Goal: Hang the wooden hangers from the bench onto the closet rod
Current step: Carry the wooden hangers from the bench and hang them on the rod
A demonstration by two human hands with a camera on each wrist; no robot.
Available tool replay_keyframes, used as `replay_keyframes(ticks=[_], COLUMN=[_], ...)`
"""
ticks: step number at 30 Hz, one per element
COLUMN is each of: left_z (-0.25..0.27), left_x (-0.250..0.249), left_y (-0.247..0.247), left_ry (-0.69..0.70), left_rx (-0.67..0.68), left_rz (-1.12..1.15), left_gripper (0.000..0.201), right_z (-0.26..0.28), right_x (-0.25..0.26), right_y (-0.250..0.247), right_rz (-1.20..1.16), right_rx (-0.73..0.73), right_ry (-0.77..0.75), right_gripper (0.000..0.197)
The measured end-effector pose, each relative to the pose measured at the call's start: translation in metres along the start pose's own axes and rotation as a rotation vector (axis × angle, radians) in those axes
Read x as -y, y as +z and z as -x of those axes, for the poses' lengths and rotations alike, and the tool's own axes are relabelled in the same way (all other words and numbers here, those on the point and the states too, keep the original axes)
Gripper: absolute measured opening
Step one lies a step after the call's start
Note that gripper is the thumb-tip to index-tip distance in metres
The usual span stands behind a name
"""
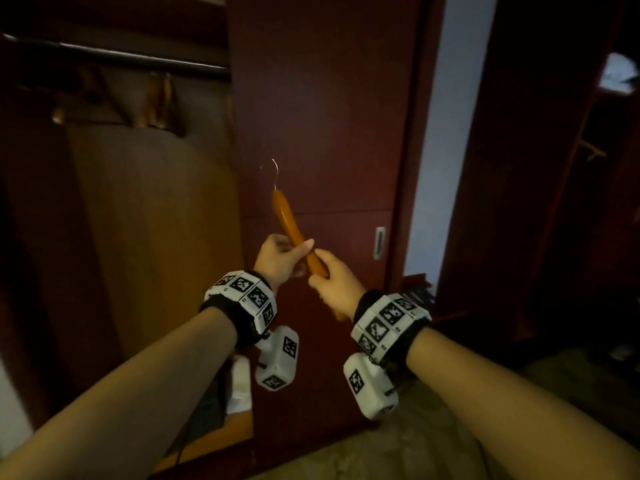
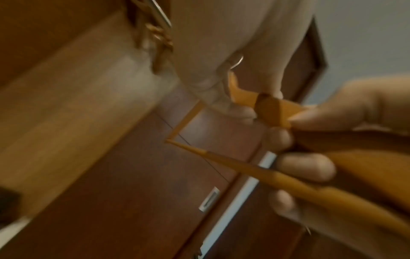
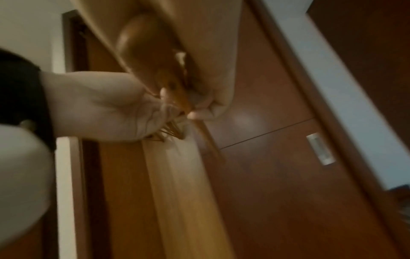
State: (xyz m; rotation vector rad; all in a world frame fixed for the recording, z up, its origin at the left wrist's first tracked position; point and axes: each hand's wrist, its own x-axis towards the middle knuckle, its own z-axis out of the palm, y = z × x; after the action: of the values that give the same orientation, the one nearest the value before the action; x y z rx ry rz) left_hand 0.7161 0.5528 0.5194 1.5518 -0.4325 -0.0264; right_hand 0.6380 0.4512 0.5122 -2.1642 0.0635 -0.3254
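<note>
Dark closet door (image 1: 329,116) behind wooden hanger (image 1: 287,216), hung hangers (image 1: 159,102) upper left

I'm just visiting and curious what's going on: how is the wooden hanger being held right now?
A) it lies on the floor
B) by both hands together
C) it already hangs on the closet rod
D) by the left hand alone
B: in the head view the left hand and right hand both grip the wooden hanger, hook up, well below the closet rod.

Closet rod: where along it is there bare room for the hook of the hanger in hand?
The closet rod looks bare from its left end to above the hung hangers. It is crowded there, near the closet door. Both hands hold the wooden hanger.
</note>
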Motion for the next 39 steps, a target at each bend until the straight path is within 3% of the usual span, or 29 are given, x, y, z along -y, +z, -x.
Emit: replay_keyframes(ticks=[5, 11, 24, 32, 39], left_z=[-0.022, -0.070, -0.230, -0.330, -0.427], left_x=[0.008, 0.026, 0.028, 0.048, 0.050], left_y=[-0.097, -0.176, -0.273, -0.320, -0.376], left_ry=[0.024, -0.008, 0.108, 0.175, 0.204], left_rx=[-0.022, -0.162, -0.504, -0.530, -0.416], left_rz=[-0.077, -0.118, -0.172, -0.080, -0.047], left_gripper=[0.043, 0.036, 0.028, 0.019, 0.014], right_z=[-0.050, -0.128, -0.342, -0.451, -0.538], right_x=[0.039, 0.060, 0.085, 0.118, 0.156], right_y=[0.069, 0.118, 0.142, 0.152, 0.165], right_rz=[-0.267, -0.338, -0.461, -0.563, -0.531], right_rx=[0.046, 0.043, -0.003, -0.120, -0.313], right_ry=[0.042, 0.024, -0.065, -0.095, -0.168], right_gripper=[0.057, 0.055, 0.053, 0.057, 0.055])
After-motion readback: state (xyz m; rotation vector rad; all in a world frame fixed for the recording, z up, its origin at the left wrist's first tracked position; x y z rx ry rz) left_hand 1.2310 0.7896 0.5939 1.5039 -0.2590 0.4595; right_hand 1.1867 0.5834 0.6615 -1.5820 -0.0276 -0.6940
